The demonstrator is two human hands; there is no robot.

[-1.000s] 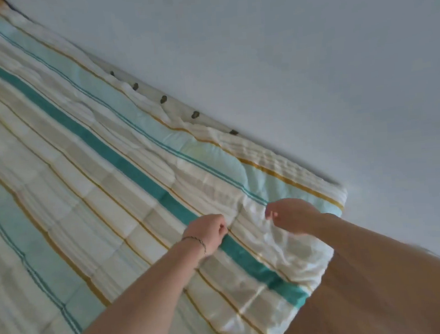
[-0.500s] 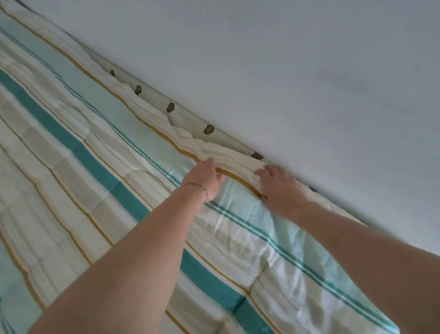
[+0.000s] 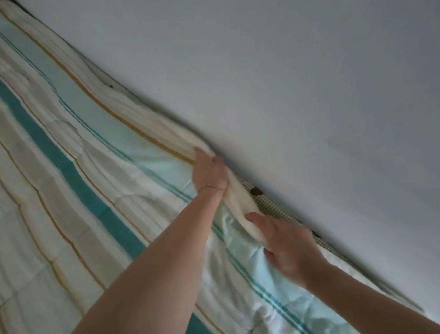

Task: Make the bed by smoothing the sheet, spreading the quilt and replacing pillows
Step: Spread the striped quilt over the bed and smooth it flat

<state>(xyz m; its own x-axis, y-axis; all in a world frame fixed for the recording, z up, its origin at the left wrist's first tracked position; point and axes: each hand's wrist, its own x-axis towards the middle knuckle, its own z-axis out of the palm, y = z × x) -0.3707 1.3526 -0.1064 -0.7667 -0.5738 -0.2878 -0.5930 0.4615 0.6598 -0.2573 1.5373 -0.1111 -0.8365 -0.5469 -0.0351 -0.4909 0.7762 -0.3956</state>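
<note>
Teal, pale aqua, cream and mustard stripes run along the quilted cotton quilt [image 3: 63,163], which lies spread over the bed and fills the lower left of the view, its far long edge running against the plain grey-white wall [image 3: 312,80]. Both hands work at that far edge. The left hand [image 3: 210,173], with a thin chain bracelet [image 3: 211,186] at the wrist, presses down into the cream border right at the wall; its fingertips are hidden in the fold, so I cannot tell whether they pinch the cloth or only push it. The right hand [image 3: 288,243] lies nearer, fingers spread and gently bent over a raised cream roll of the border, thumb against it, pressing it down more than gripping it. Between and beyond the hands a strip of checked fabric with dark buttons [image 3: 255,190] shows between quilt edge and wall, most likely the mattress or sheet side

As a judgement, the quilt-spreading is largely done: the striped surface looks mostly flat, with some creasing near the right hand. What remains here is tucking or straightening this wall-side border. No pillows are in view, so replacing them seems left to do; the sheet's state under the quilt cannot be seen
</note>
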